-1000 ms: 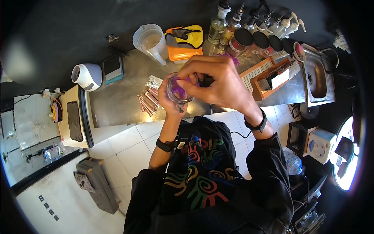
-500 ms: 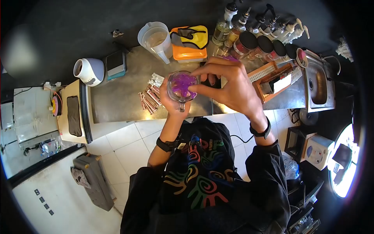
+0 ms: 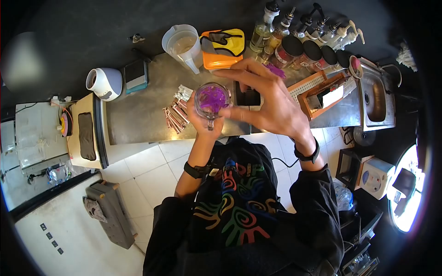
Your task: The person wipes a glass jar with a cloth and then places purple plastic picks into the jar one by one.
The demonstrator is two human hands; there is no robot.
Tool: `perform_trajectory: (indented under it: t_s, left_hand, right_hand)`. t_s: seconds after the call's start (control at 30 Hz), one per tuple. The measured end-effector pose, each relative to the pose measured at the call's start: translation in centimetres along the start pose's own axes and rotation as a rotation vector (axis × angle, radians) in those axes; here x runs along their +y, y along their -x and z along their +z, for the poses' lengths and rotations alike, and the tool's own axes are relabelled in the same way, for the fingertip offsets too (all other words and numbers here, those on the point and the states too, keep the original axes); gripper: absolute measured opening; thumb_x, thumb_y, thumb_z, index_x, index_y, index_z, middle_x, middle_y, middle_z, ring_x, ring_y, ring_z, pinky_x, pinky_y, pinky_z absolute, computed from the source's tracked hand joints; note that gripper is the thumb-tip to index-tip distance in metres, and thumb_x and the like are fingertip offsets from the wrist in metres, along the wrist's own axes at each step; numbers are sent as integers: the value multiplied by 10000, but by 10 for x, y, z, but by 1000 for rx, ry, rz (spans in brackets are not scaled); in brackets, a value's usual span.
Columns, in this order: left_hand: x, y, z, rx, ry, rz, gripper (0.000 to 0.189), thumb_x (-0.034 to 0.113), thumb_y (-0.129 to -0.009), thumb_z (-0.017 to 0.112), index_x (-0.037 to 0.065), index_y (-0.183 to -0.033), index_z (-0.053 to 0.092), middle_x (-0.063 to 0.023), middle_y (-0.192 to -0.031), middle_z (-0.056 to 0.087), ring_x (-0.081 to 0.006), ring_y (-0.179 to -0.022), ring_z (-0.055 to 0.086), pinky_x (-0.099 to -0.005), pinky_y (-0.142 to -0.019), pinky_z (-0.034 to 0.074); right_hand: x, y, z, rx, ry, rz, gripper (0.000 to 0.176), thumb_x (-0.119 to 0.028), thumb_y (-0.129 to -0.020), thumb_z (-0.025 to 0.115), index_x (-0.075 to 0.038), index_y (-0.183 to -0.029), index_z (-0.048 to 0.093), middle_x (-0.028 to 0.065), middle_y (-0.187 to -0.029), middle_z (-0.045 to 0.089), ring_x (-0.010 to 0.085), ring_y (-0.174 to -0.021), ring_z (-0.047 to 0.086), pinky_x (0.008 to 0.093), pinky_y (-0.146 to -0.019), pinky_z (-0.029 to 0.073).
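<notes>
From where I'm standing, all refs off the glass mug (image 3: pixel 198 105). Left hand (image 3: pixel 199 123) is wrapped round its side, over the steel counter (image 3: pixel 133 117); handle points back at the person. Probably gripped that way to steady it and give the other hand a straight line into the mouth. Purple shreds (image 3: pixel 212 97) inside.

Right hand (image 3: pixel 278 103) is spread wide right of the mug, nothing visible in its fingers; thumb overlaps the rim, contact can't be told. More purple shreds (image 3: pixel 275 69) lie far right of the mug, likely parked within that hand's reach.

Edges: counter's front lip runs just near-side of the mug. Copper-coloured sticks (image 3: pixel 175 117) crowd its left, pitcher (image 3: pixel 169 43) and orange container (image 3: pixel 221 62) box in the far side, wooden box (image 3: pixel 307 105) limits right. Best elbow room: left, beyond the sticks.
</notes>
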State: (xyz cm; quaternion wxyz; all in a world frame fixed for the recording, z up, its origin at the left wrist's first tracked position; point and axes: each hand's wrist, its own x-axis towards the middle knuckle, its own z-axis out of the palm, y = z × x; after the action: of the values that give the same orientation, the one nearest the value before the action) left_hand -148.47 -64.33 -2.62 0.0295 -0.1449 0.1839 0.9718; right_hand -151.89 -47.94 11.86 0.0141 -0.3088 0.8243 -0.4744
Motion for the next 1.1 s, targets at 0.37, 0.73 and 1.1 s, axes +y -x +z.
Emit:
perform_trajectory:
  t_s: [0.37, 0.73, 1.1]
  left_hand:
    - [-12, 3, 4, -21, -204, -9, 599, 549, -943, 343, 69, -1280, 467, -120, -1254, 542, -265, -1162, 527, -429, -1018, 405]
    - [-2, -8, -2, -70, -480, -63, 508, 439, -972, 406, 58, -1308, 417, -110, -1292, 503, -233, -1226, 462, -405, -1048, 349]
    - [3, 1, 1, -172, -321, -29, 498, 425, -962, 353, -24, -1041, 553, -137, -971, 626, -215, -899, 624, -337, -824, 512]
  right_hand:
    - [37, 9, 56, 141, -201, 71, 604, -159, -650, 794, -17, -1177, 535, 122, -1072, 629, 212, -982, 639, 318, -869, 499]
    - [60, 15, 44, 97, -206, 8, 613, -131, -645, 808, -32, -1162, 496, 127, -1127, 614, 270, -1033, 628, 357, -883, 508]
    - [23, 30, 12, 72, -85, -189, 477, -238, -555, 868, -86, -958, 663, 101, -1212, 537, 293, -1133, 531, 402, -920, 474]
